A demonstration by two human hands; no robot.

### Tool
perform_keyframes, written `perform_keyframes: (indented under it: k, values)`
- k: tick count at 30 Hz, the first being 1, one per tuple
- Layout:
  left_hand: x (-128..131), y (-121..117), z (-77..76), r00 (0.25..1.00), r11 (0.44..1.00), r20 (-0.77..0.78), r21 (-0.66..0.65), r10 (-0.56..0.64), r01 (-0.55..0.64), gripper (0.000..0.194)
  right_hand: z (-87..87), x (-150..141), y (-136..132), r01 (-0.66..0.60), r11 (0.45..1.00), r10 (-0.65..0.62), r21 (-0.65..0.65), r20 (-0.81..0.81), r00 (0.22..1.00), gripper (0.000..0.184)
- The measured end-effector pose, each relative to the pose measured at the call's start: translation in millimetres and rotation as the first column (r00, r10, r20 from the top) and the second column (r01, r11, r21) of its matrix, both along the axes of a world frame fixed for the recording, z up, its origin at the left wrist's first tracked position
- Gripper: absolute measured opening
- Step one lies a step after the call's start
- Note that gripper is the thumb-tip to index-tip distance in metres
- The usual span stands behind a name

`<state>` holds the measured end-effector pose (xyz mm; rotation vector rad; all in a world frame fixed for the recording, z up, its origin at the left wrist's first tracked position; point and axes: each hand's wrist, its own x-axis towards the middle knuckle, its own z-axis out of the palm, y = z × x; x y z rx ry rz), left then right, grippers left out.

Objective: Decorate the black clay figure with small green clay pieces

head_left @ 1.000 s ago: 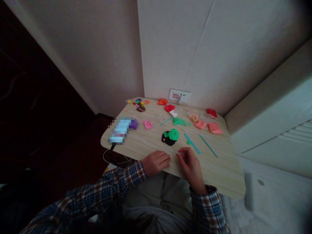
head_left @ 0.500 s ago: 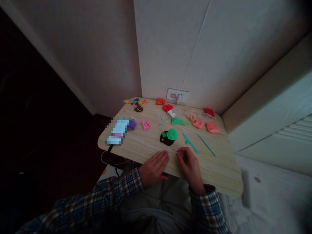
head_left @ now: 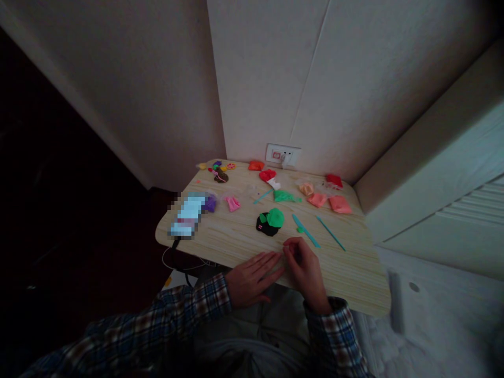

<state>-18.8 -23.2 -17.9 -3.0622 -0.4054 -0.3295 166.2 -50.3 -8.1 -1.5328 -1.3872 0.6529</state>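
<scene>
My left hand lies flat at the near edge of the wooden table, fingers stretched out toward my right hand. My right hand rests beside it with thumb and fingertips pinched together; what they hold, if anything, is too small to see. The two hands almost touch. Just beyond them sits a black clay lump with a green clay piece on top. A teal modelling tool lies right of it.
Bits of clay in red, pink, orange, green and purple are scattered across the far half of the table. A second teal stick, a blurred phone with a cable at the left edge, and a wall socket are also here.
My left hand has opened from a loose curl to flat fingers and slid right toward my right hand. The view has shifted a little; the right hand keeps its pinch.
</scene>
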Motion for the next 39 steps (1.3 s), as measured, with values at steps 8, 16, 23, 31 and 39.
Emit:
perform_keyframes:
  k: [8, 16, 23, 31, 39]
  values:
    - [3.1, 5.0, -14.5, 0.985, 0.970, 0.149, 0.216, 0.084, -0.115, 0.041, 19.6, 0.7, -10.0, 0.091, 0.973, -0.082, 0.214, -0.048, 0.995, 0.029]
    - [4.7, 11.2, -22.1, 0.976, 0.952, 0.215, 0.289, 0.038, -0.101, 0.037, 80.0, 5.3, -17.1, -0.080, 0.821, -0.059, 0.566, 0.224, 0.973, 0.034]
    - [3.8, 8.9, -17.8, 0.984, 0.927, 0.151, 0.349, 0.092, -0.140, 0.040, 21.2, 8.4, -23.3, -0.095, 0.971, 0.040, 0.221, 0.244, 0.969, 0.021]
    - [-7.4, 8.0, -4.9, 0.964, 0.949, 0.159, 0.201, 0.213, -0.243, 0.044, 2.7, 12.2, -23.8, -0.102, 0.994, 0.090, 0.048, 0.195, 0.977, 0.021]
    - [-3.3, 8.7, -7.3, 0.945, 0.959, 0.266, 0.155, 0.193, -0.239, 0.034, 2.0, 13.2, -21.7, -0.079, 0.997, 0.074, 0.018, 0.180, 0.981, 0.022]
